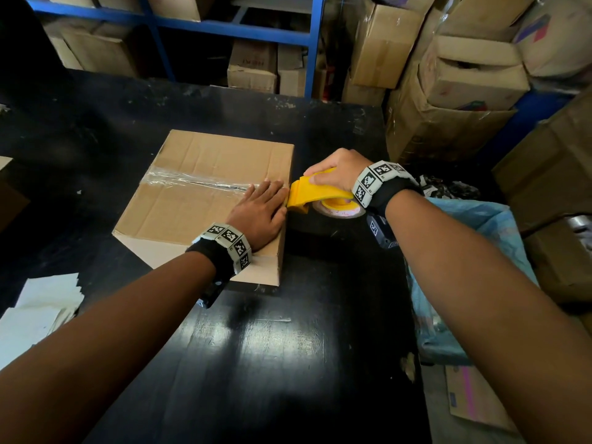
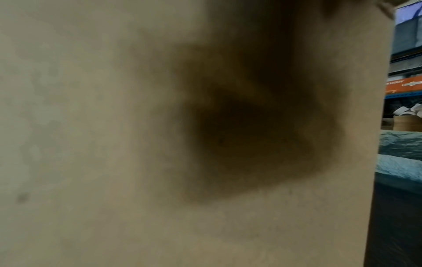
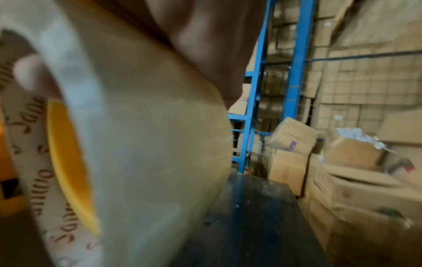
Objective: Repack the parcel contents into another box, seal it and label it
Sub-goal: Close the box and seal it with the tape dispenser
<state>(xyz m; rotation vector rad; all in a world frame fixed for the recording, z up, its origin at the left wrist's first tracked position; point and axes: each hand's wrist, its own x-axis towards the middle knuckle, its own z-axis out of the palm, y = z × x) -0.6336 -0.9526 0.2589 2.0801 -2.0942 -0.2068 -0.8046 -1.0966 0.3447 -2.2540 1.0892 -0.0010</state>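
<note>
A closed cardboard box (image 1: pixel 192 203) lies on the black table (image 1: pixel 272 363), with a strip of clear tape (image 1: pixel 192 181) running along its top seam. My left hand (image 1: pixel 261 209) lies flat with straight fingers on the box's top near its right edge, over the end of the tape. My right hand (image 1: pixel 339 173) grips a yellow tape dispenser (image 1: pixel 315 193) just off the box's right edge. Its roll of tape (image 3: pixel 148 144) fills the right wrist view. The left wrist view shows only the box's side (image 2: pixel 91 144), close up and blurred.
A stack of white papers (image 1: pixel 38 315) lies at the table's left edge. A blue plastic bag (image 1: pixel 474 267) hangs at the table's right side. Cardboard boxes (image 1: pixel 448 75) are piled behind and to the right, and blue shelving (image 1: pixel 224 27) stands behind the table.
</note>
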